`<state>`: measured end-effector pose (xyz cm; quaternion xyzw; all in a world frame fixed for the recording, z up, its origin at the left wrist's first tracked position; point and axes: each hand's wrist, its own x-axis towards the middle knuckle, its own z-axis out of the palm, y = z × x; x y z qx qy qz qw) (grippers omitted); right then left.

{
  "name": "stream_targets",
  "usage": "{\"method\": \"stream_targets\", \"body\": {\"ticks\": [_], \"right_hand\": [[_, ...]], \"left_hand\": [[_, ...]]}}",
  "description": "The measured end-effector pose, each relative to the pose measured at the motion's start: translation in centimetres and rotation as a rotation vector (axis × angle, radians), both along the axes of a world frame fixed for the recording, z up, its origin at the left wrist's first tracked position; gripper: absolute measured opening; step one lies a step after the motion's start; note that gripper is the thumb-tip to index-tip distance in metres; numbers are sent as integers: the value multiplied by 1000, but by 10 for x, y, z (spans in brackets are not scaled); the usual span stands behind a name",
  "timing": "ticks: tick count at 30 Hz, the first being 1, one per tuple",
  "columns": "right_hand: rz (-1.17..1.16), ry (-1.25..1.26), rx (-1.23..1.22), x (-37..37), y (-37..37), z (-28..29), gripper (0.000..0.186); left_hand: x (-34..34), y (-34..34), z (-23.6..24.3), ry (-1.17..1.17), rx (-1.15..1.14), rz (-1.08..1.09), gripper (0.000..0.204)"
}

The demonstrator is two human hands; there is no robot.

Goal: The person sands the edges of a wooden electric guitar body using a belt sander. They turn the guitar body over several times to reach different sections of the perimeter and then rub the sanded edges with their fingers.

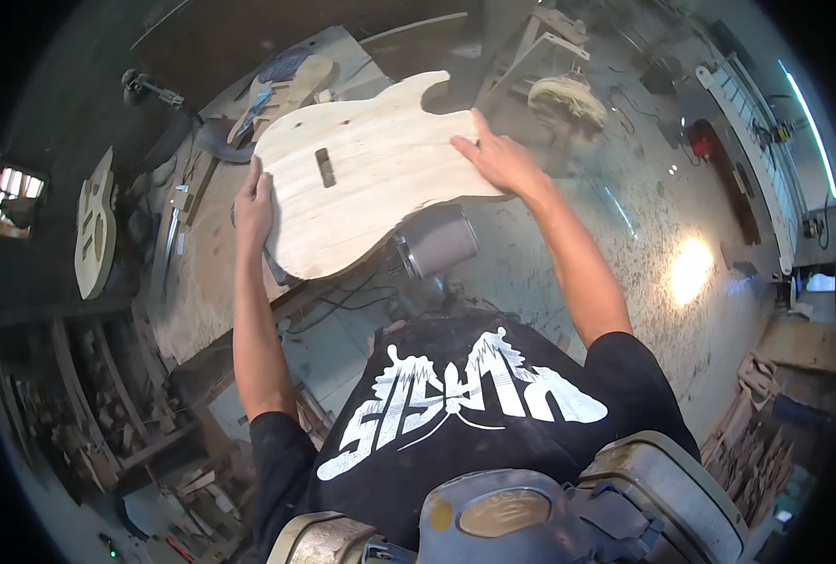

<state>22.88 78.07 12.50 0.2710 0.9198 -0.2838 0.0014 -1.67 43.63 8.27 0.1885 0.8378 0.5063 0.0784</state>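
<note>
A pale, unfinished wooden guitar body (371,179) with a small rectangular slot lies flat in front of me, over a grey drum-shaped sander (437,244). My left hand (253,209) grips its left edge near the rounded lower bout. My right hand (498,160) presses flat on its right side, fingers spread toward the cutaway horn. Both forearms come in from below, above my black printed shirt.
A dusty workbench (192,282) sits to the left with another guitar-shaped wooden piece (286,94) and tools on it. A cut-out guitar body (95,226) leans at far left. Wood scraps (756,451) lie lower right. A grey respirator (512,512) fills the bottom edge.
</note>
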Motion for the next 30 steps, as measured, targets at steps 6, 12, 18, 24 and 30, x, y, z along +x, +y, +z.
{"method": "stream_targets", "body": {"ticks": [6,12,18,24,30], "right_hand": [[-15,-40,82,3,-5,-3,88],[28,81,164,18,-2,1,82],[137,112,225,24,-36,5,79],[210,283,306,37,-37,-10,85],[261,261,500,49,-25,-11,99]], "left_hand": [[0,0,-1,26,-1,-40,54],[-2,11,-2,29,-61,-59,53],[-22,-11,-8,80,3,-53,52],[-15,-18,-3,53,-12,-60,54],[4,-12,0,54,-66,2,55]]}}
